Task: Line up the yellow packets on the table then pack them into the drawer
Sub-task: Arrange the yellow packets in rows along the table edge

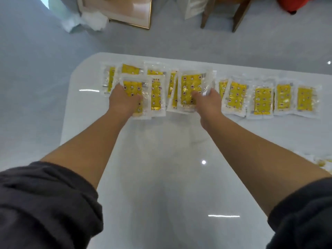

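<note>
My left hand [124, 102] grips yellow packet [133, 90] by far-left corner of table [161, 177]; right hand [209, 103] grips second packet [190, 87] mid-row — wide surface nearer me; print blurred.

Across the top of my feed I saw a pale grey floor [215, 42], glossy and slightly blurred. At upper left a framed panel [124, 8] with a thin gold edge stood tilted on it, its lower corner touching the floor. Crumpled white wrapping [89, 21] lay bunched against the frame's left side. Right of the frame I made out a white bag-like shape [192, 6], just beside two dark wooden legs [239, 15] of some furniture. In the far upper right corner sat something red [291, 4]; I could not tell what it was.
</note>
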{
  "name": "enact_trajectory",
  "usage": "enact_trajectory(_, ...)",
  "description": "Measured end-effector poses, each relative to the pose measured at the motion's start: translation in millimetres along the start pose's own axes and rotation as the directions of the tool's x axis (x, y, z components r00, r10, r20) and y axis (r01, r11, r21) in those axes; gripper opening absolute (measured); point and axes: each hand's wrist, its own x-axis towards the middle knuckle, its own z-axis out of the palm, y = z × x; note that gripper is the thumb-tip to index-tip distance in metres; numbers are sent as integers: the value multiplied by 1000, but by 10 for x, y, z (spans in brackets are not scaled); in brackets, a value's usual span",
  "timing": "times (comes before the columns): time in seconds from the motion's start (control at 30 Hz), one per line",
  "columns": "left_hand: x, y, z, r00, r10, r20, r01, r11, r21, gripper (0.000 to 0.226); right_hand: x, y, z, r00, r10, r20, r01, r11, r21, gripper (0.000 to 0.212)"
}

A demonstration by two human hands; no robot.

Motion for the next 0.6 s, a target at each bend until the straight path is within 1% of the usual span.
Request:
enact_trajectory(0.1,341,156,88,998,52,20,-53,993,105,41,215,-117,188,997,-19,-75,13,997,-76,30)
enact_trajectory(0.17,470,200,198,996,80,30,-84,982,172,38,327,-125,236,993,-27,-118,10,989,-146,30)
enact_trajectory(0.27,571,153,314,994,113,16,-113,970,213,35,407,-91,255,987,-45,-152,6,970,-244,27)
enact_trajectory(0.37,562,141,270,990,131,-45,-117,966,229,34,383,-95,257,972,-145,-187,68,929,-364,26)
enact_trajectory(0.43,572,139,154,985,150,-83,-129,969,212,30,320,-112,276,968,-164,-188,89,931,-355,25)
enact_trajectory(0.53,665,106,-138,995,64,-71,-57,995,88,30,231,-132,382,983,-116,-140,77,963,-259,25)
enact_trajectory(0.6,758,80,-340,998,3,-64,-1,999,37,38,186,-159,516,994,-75,-80,58,977,-204,20)
